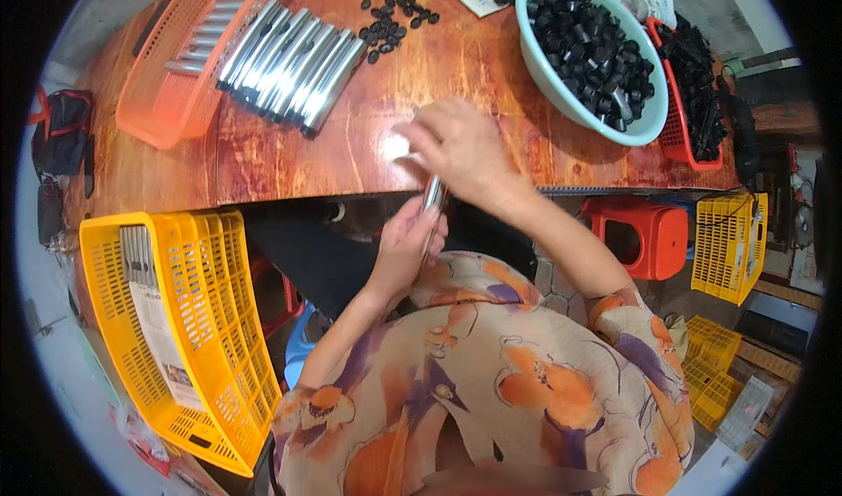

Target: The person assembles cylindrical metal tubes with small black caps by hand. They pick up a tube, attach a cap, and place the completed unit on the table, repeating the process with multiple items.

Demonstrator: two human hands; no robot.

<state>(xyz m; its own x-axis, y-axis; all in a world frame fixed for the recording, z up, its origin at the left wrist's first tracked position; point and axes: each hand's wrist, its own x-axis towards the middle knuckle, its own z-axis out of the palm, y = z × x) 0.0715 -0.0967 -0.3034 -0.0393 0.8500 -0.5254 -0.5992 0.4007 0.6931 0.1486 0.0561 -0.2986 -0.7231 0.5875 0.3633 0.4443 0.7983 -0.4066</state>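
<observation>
My left hand [407, 239] is closed around a slim, shiny metal tube [432, 194], which I hold in front of me below the table's near edge. Just past the tube's upper end is my right hand [465, 149], bent at the wrist over the table edge. Its fingers are bent and smeared by motion, so whether they grip anything is unclear. On the table to the left, a row of shiny metal tubes [294, 62] with black ends leans on an orange basket [140, 101]. Small black oval pieces [383, 31] lie scattered beyond them.
A pale blue basin [561, 101] of black plastic pieces stands at right, beside a red basket [675, 136] of black parts. Below the table at left is a yellow crate [189, 259] with tubes and newspaper. A red stool [649, 242] and another yellow crate [728, 246] stand right.
</observation>
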